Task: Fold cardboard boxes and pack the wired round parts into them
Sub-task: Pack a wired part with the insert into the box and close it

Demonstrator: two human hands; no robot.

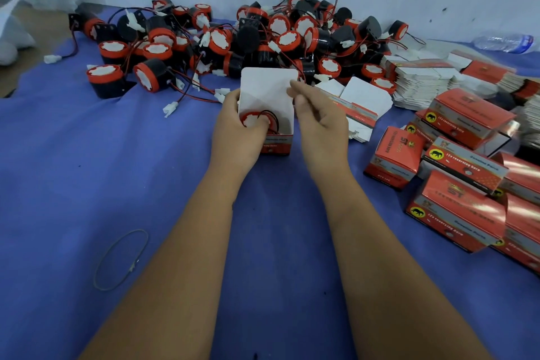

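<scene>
A small red cardboard box (pixel 277 147) stands open on the blue cloth, its white lid flap (pixel 267 88) upright. A red-and-black round part (pixel 252 119) with black wire sits inside the box. My left hand (pixel 238 126) grips the box's left side, with its fingers pressing on the part inside. My right hand (pixel 317 117) pinches the lid flap's top right corner between thumb and fingers. A big pile of wired round parts (pixel 263 41) lies behind the box.
Flat unfolded boxes (pixel 420 79) are stacked at the right rear, with closed red boxes (pixel 467 184) heaped at the right. A wire ring (pixel 121 259) lies front left. A plastic bottle (pixel 505 42) rests by the wall, and plastic bags (pixel 17 35) sit far left.
</scene>
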